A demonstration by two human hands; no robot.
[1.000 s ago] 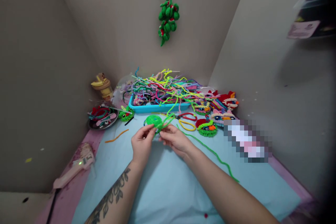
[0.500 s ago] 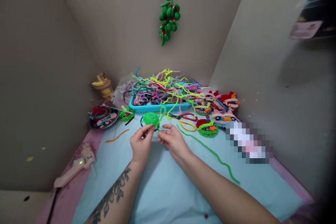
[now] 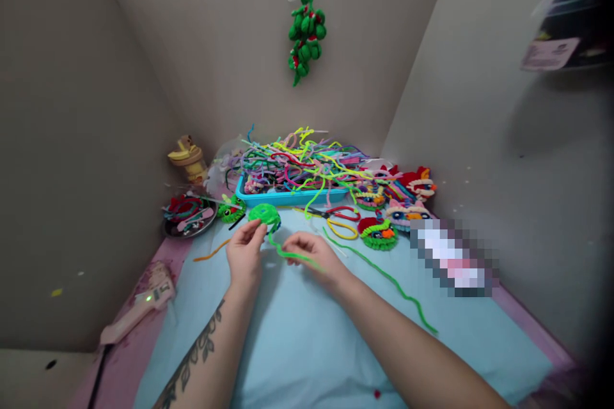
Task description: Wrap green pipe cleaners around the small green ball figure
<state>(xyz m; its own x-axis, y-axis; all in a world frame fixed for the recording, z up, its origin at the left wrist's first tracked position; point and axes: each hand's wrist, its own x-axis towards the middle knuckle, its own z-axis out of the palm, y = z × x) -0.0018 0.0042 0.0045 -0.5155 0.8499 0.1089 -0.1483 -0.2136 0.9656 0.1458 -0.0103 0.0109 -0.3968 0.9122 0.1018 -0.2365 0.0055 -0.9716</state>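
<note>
Between the thumb and fingers of my left hand (image 3: pixel 245 249) is a green coiled pipe-cleaner disc (image 3: pixel 263 213) with a bit of blue at its lower edge. From the disc a loose green pipe-cleaner strand (image 3: pixel 288 255) runs right, across my right hand (image 3: pixel 311 254). My right fingers are curled and pinched on that strand; its far end is blurred. Both hands are just above the light blue cloth. Behind them lie scissors (image 3: pixel 343 228) with red and yellow handles. To the right, a separate green pipe cleaner (image 3: pixel 388 278) stretches over the cloth.
A blue tray (image 3: pixel 292 198) heaped with colourful pipe cleaners stands at the back. Finished fuzzy pieces (image 3: pixel 378 234) sit on the right, and a metal bowl (image 3: pixel 190 227) on the left. A pink glue gun (image 3: pixel 139 313) lies at the left edge; green figures (image 3: pixel 307 32) hang above.
My left hand and the disc have moved slightly left and tilted. The raised green loop is down, and its strand now extends rightward over my right hand.
</note>
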